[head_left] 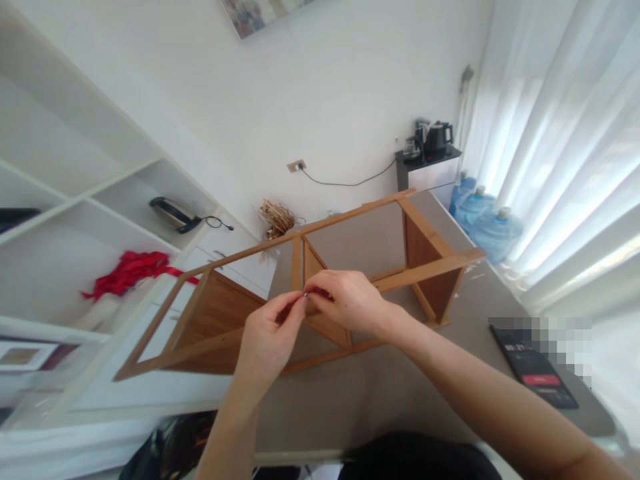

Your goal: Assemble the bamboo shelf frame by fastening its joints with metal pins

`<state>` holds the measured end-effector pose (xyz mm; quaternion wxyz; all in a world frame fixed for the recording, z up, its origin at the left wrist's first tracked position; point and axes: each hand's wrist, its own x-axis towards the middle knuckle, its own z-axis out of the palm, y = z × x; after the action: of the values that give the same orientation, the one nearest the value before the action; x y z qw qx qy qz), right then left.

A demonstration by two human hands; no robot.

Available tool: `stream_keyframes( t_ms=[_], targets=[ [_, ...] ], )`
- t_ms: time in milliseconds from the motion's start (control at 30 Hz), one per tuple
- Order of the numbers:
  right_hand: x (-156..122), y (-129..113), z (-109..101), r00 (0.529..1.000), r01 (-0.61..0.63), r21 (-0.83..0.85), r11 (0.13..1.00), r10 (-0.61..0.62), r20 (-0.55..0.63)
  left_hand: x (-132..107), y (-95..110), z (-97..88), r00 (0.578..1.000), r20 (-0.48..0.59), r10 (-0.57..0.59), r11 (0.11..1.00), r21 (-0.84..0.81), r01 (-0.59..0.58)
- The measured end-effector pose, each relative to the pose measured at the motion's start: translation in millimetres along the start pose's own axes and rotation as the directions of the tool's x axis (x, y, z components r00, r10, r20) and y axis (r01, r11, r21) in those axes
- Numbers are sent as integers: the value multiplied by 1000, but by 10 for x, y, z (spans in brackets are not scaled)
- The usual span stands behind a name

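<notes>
A wooden shelf frame (420, 273) lies on its side on the grey table, its rails running left to right and several brown panels set between them. Over its middle rail, my left hand (273, 333) and my right hand (350, 300) meet fingertip to fingertip. Both are closed in a pinch around a tiny shiny metal piece (306, 294), mostly covered by the fingers and too small to name. My right hand sits just above the front rail, near the middle panel.
A phone (535, 367) lies on the grey table (400, 393) at the right. Blue water bottles (495, 233) stand beyond the table by the curtain. Kettles (439, 137) rest on a small cabinet at the back. White shelving (140, 180) with a red cloth (127, 272) fills the left.
</notes>
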<state>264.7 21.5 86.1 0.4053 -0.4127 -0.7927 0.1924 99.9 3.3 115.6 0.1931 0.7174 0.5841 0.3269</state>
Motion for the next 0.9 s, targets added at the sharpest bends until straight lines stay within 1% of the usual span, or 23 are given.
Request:
stream_keyframes(
  t_ms=[200,400,467,567,700,800,900],
  targets=[
    [18,-32,29,1000,-25,-31,999,25,1,46,-78,-21,1000,9,6,1000,-4,-6],
    [31,-64,31,997,-61,-95,994,66,49,51,-121,-60,996,49,77,997,17,-77],
    [33,-83,36,995,-74,-123,990,82,61,44,-178,-113,995,36,97,995,26,-98],
    [35,-124,62,991,-103,-168,980,117,72,6,-311,-246,993,-1,117,992,37,-116],
    [44,-159,130,985,-133,-228,964,153,73,-79,-471,-430,990,9,138,989,50,-138],
    [53,-169,177,980,-164,-285,944,188,62,-130,-517,-494,987,29,161,985,56,-162],
    [58,-185,201,976,-179,-326,928,209,61,-155,-508,-501,981,59,183,981,61,-186]
  ],
)
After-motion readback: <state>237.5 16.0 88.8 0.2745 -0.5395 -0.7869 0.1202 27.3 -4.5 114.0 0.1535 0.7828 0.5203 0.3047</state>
